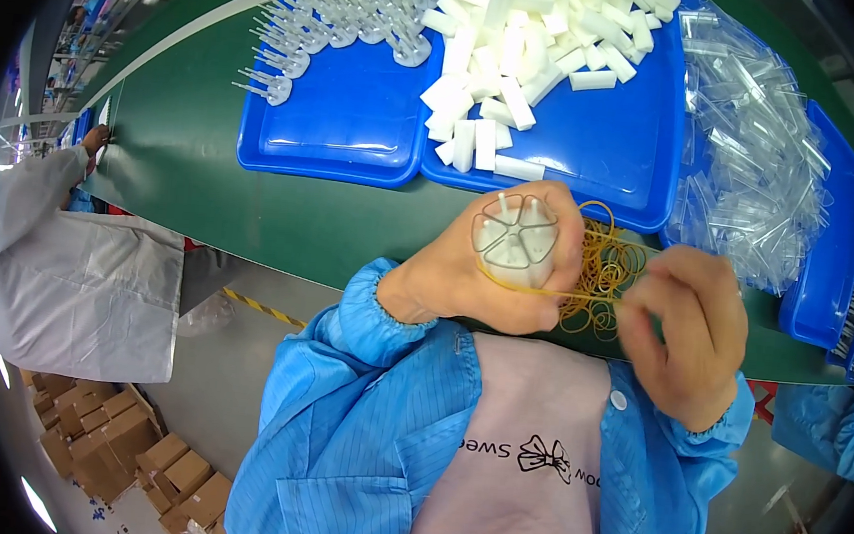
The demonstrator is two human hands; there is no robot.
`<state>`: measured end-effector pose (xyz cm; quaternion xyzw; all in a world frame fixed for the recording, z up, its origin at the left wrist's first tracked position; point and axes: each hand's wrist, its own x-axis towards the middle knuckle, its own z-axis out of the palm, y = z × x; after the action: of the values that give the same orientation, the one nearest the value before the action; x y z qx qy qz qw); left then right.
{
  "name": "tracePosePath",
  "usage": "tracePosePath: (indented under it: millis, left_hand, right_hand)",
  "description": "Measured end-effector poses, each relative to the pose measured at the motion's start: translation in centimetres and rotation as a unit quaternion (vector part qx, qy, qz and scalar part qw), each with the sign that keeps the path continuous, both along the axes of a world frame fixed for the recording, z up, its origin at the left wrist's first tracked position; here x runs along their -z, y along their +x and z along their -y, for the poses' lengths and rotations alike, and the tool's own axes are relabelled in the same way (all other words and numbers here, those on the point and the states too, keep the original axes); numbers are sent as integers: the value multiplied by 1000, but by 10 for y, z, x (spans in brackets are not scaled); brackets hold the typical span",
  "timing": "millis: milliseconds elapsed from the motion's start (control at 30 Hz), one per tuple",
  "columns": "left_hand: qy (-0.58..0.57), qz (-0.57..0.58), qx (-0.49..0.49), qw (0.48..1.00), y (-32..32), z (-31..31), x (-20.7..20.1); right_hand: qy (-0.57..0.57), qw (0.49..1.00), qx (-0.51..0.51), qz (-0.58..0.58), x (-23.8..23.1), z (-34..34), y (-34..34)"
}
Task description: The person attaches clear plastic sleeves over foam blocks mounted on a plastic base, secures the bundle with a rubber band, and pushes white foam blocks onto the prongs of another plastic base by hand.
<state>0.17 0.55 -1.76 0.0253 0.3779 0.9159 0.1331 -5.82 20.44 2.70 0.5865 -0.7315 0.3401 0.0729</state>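
Note:
My left hand is wrapped round a round bundle of white pieces, capped by a clear plastic disc with spoke-like ribs. A yellow rubber band loops round the bundle's side and runs taut to my right hand. The right hand's fingers are hooked and bent on the band, somewhat smeared by motion. Between the hands, a heap of yellow rubber bands lies on the green table, partly behind the stretched band.
Beyond my hands stand a blue tray of clear spiked plastic parts and another blue tray of white foam blocks. To the right are clear plastic pieces and a blue tray. A person in white stands left, near cardboard boxes.

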Motion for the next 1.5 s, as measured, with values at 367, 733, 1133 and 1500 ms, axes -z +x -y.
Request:
tracePosePath:
  millis: [367, 733, 1133, 1500]
  left_hand:
    - [180, -56, -25, 982, -7, -13, 3]
    - [-465, -239, -195, 830, -9, -4, 7]
    - [-496, -235, -150, 823, -17, -17, 12]
    - [-217, -64, -105, 968, -16, -21, -2]
  right_hand:
    - [-395, 549, -297, 673, 57, -17, 22]
    - [-208, 623, -121, 744, 49, 13, 9]
    - [-69, 953, 186, 230, 24, 18, 20]
    - [-80, 960, 217, 158, 26, 20, 14]
